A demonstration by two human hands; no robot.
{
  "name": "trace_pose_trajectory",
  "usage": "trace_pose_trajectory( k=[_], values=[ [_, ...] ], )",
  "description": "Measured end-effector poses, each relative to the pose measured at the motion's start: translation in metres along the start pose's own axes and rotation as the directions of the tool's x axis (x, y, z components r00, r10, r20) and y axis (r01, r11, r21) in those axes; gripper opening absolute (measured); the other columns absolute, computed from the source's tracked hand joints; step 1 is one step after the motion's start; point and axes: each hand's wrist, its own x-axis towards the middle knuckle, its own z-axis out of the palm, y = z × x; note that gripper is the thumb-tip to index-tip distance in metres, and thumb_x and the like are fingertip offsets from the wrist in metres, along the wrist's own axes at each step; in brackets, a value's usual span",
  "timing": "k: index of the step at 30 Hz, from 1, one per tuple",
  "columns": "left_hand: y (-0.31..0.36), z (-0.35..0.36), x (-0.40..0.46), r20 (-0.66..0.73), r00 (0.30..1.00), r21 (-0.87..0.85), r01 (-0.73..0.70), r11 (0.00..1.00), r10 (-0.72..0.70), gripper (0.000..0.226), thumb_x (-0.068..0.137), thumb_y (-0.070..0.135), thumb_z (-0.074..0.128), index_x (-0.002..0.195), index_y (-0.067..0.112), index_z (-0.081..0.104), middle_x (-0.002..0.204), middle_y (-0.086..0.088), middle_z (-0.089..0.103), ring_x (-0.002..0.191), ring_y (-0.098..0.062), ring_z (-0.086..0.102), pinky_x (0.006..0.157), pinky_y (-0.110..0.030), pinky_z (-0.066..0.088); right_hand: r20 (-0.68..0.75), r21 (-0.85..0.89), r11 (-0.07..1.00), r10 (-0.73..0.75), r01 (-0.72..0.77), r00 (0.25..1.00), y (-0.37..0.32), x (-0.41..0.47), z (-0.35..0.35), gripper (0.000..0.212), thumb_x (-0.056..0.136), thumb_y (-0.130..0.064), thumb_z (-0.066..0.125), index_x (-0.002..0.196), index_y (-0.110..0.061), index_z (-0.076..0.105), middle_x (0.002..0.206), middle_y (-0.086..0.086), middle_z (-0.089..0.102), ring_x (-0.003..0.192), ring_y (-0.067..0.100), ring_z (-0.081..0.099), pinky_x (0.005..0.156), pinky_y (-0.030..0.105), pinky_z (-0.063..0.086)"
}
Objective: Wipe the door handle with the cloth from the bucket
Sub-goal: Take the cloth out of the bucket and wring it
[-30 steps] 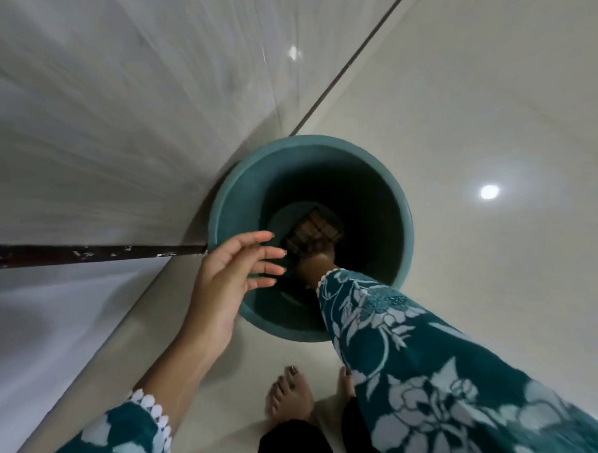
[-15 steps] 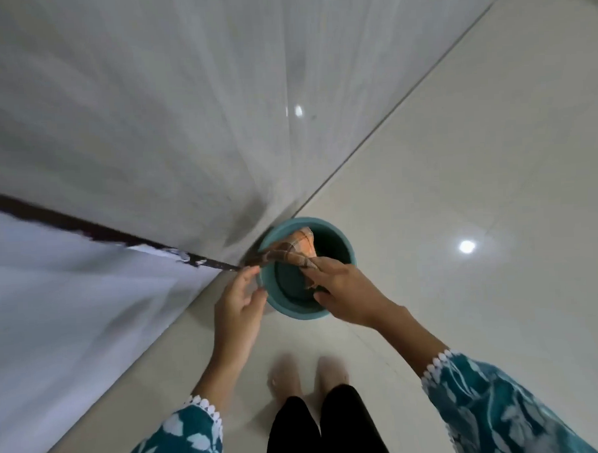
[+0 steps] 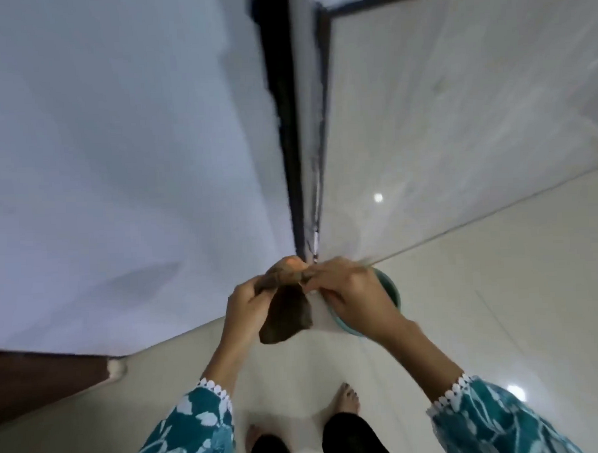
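A dark brown and orange cloth (image 3: pixel 285 311) hangs between my two hands, in front of my body and above the floor. My left hand (image 3: pixel 247 305) grips its left end. My right hand (image 3: pixel 348 285) grips its upper right end. Behind my right hand, a teal bucket (image 3: pixel 391 290) stands on the floor, mostly hidden, with only part of its rim showing. The door handle is not in view. The frame is blurred by motion.
A white wall (image 3: pixel 116 148) fills the left side. A dark vertical frame edge (image 3: pixel 288 124) separates it from a pale tiled wall (image 3: pixel 440 117) on the right. A brown wooden piece (image 3: pixel 40 385) sits at lower left. My bare feet (image 3: pixel 348 400) stand on glossy floor tiles.
I have stood up from the bucket. The cloth has come out of the bucket with my right hand, and my left hand has taken hold of its other end.
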Motion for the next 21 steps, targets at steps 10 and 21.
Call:
trace_pose_trajectory(
  k=[10,21],
  values=[
    [-0.076,-0.221,-0.110,0.028,0.999,-0.899,0.010,0.438,0.035,0.057,0.052,0.019,0.079,0.104,-0.002,0.068,0.102,-0.023,0.068,0.088,-0.030,0.067,0.068,-0.033,0.056,-0.089,0.034,0.959,-0.277,0.281,0.957,-0.221,0.027,0.165,0.026,0.077,-0.008,0.053,0.084,-0.019,0.076,0.101,-0.003,0.075,0.103,0.015,0.060,0.078,0.024,0.048],
    [-0.146,-0.407,-0.166,-0.278,0.956,-0.929,-0.242,0.281,-0.098,0.050,0.080,0.011,0.057,0.128,-0.001,0.053,0.122,-0.023,0.062,0.112,-0.035,0.060,0.091,-0.046,0.050,0.148,0.506,0.810,0.256,-0.296,0.955,-0.388,0.054,0.264,0.057,0.086,-0.048,0.059,0.135,-0.022,0.046,0.136,-0.007,0.049,0.129,0.015,0.043,0.104,0.038,0.041]
  ],
)
